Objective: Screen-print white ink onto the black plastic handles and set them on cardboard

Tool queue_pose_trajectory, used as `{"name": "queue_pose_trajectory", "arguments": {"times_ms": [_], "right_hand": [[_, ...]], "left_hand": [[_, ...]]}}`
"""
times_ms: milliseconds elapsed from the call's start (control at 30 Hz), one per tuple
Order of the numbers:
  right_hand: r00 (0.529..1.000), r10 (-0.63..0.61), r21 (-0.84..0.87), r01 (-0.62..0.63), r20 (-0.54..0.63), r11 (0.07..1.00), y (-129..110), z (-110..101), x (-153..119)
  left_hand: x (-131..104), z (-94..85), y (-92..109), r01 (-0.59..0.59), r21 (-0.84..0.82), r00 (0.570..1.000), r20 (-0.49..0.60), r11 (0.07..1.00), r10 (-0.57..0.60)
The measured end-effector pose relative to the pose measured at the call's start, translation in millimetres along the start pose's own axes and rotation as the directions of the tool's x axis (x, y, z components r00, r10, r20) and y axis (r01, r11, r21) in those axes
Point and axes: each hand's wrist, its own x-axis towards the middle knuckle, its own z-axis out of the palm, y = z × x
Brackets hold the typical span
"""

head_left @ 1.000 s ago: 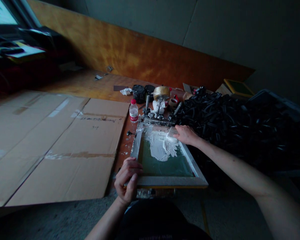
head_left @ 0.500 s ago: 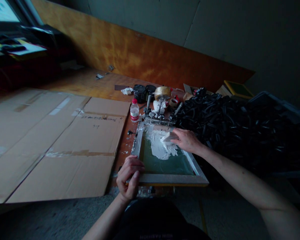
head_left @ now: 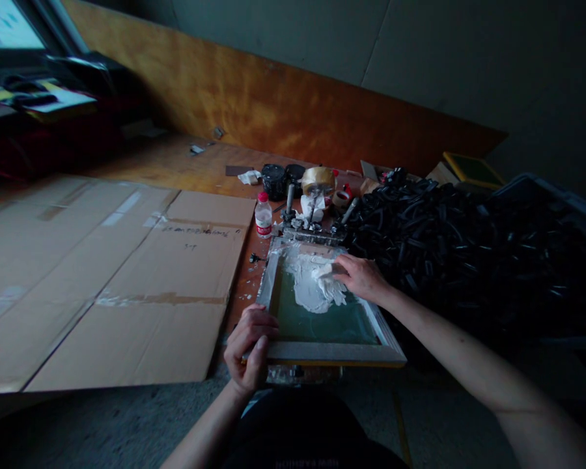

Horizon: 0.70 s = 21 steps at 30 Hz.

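A screen-printing frame (head_left: 332, 352) lies on the table in front of me, with green mesh (head_left: 317, 329) inside its pale border. Thick white ink (head_left: 307, 293) is smeared over the upper half of the mesh. My left hand (head_left: 250, 342) is closed around the frame's near left corner. Over the right part of the ink, my right hand (head_left: 364, 277) pinches a small squeegee (head_left: 328, 277) coated in white; the fingers partly hide it. A hinge clamp (head_left: 312, 234) with upright bolts stands at the frame's far edge.
Flattened cardboard (head_left: 176, 267) covers the table's left side. A red-capped bottle (head_left: 263, 215) stands beyond the frame's left corner. Tape rolls (head_left: 318, 181) and dark jars (head_left: 274, 181) sit behind the clamp. A heap of black parts (head_left: 449, 254) fills the right.
My right hand has shifted slightly and the squeegee has turned, its flat pale face now less visible. My left hand keeps its hold on the frame. The view has moved a little.
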Motion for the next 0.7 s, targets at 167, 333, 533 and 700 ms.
{"name": "queue_pose_trajectory", "arguments": {"times_ms": [167,333,533,700], "right_hand": [[1.0,0.004,0.02,-0.003,-0.018,1.0,4.7,-4.8,-5.0],[1.0,-0.006,0.067,0.006,0.003,0.998,9.1,-2.0,-7.3],[0.999,0.005,0.152,0.002,-0.044,0.988,20.1,-6.7,-2.7],[1.0,0.011,0.24,-0.017,0.026,0.971,50.5,-8.0,-13.4]], "left_hand": [[2.2,-2.0,3.0,0.011,0.009,1.0,0.028,1.0,-0.011],[1.8,-1.9,1.5,-0.012,-0.007,0.999,0.029,1.0,0.012],[2.8,-1.5,1.6,-0.004,-0.002,0.999,0.044,1.0,0.004],[1.4,-0.3,0.8,-0.027,-0.028,0.999,0.033,0.999,0.028]]}}
